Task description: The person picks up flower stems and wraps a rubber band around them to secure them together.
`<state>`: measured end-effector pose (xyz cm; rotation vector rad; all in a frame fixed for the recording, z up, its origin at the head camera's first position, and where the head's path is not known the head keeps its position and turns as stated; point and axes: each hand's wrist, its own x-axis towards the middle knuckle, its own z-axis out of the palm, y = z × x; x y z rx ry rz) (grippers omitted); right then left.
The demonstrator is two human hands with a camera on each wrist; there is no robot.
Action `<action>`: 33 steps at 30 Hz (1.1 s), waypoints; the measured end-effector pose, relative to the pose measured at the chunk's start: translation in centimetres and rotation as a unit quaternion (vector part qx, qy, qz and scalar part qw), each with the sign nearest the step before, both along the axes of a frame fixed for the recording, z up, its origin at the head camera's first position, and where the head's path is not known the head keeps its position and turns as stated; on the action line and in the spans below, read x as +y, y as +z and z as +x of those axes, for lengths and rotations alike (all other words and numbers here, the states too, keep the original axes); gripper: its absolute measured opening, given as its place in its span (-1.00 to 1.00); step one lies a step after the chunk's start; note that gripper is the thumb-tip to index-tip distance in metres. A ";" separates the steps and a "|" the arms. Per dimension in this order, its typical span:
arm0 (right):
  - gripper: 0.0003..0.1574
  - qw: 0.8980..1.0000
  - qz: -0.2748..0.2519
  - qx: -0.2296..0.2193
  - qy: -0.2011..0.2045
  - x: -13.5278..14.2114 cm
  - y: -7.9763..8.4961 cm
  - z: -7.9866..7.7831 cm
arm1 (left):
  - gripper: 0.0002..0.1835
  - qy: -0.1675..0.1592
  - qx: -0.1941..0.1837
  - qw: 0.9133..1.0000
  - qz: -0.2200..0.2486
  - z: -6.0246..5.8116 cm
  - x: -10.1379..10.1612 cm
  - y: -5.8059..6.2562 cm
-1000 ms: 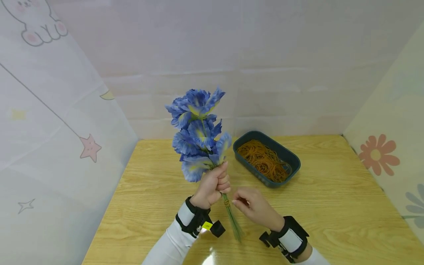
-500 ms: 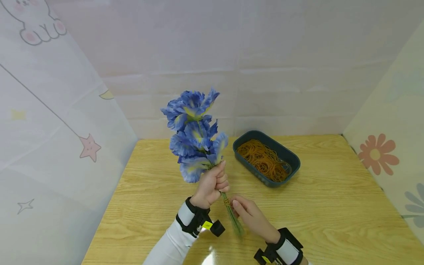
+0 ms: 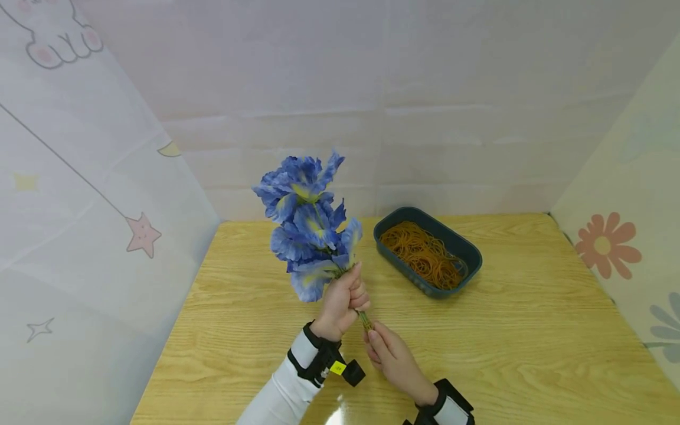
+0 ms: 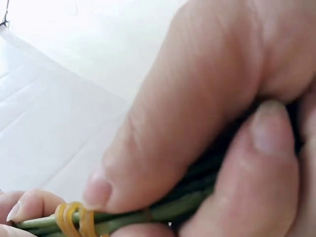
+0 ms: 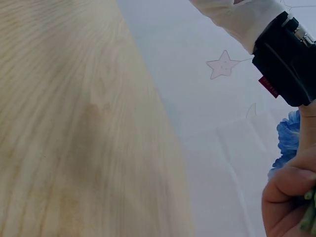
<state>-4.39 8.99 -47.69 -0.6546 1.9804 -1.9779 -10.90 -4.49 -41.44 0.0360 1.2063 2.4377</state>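
Note:
In the head view my left hand [image 3: 342, 301] grips a bunch of blue artificial irises [image 3: 313, 227] just below the blooms, held upright and leaning left over the table. My right hand [image 3: 393, 360] holds the lower green stems [image 3: 365, 320], its thumb and fingers covering most of them. Yellow-brown rubber bands [image 4: 76, 219] loop round the stems in the left wrist view, between my left thumb and the right fingertips [image 4: 37, 207]. The right wrist view catches only part of the blue petals [image 5: 289, 136] and the stem ends [image 5: 308, 217].
A dark blue-green plastic tub [image 3: 467, 251] on the wooden table [image 3: 531, 330] holds a heap of rubber bands [image 3: 422, 254], right of the bouquet. Pale printed cloth walls [image 3: 425, 106] stand at the back and both sides. Each wrist wears a strapped camera.
My right hand has come in from the right, turned, and taken hold of the lower stems. The flower heads have shifted slightly left and down in my left hand's unchanged grip.

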 end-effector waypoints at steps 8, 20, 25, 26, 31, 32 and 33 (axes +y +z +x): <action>-0.68 0.999 0.000 0.034 -0.036 -0.1 -1.2 0.6 | -0.41 0.039 -0.007 0.999 -0.004 0.7 0.6 -1.1; -0.69 0.999 -0.006 0.033 -0.042 0.1 -2.8 1.5 | -0.48 0.072 -0.016 0.997 -0.014 1.6 1.0 -3.2; -0.70 0.998 -0.018 0.039 -0.049 0.0 -3.2 1.6 | -0.60 0.079 -0.023 0.996 -0.022 1.9 1.2 -3.7; -0.70 0.998 -0.020 0.040 -0.049 0.0 -3.3 1.6 | -0.63 0.080 -0.022 0.996 -0.028 1.9 1.2 -3.8; -0.69 0.998 -0.026 0.035 -0.049 0.0 -3.4 1.6 | -0.72 0.086 -0.016 0.994 -0.061 2.3 1.3 -4.5; -0.69 0.998 -0.028 0.035 -0.048 0.0 -3.4 1.6 | -0.73 0.085 -0.015 0.994 -0.070 2.3 1.3 -4.7; -0.69 0.998 -0.029 0.034 -0.047 0.0 -3.4 1.6 | -0.75 0.083 -0.011 0.993 -0.081 2.4 1.3 -4.9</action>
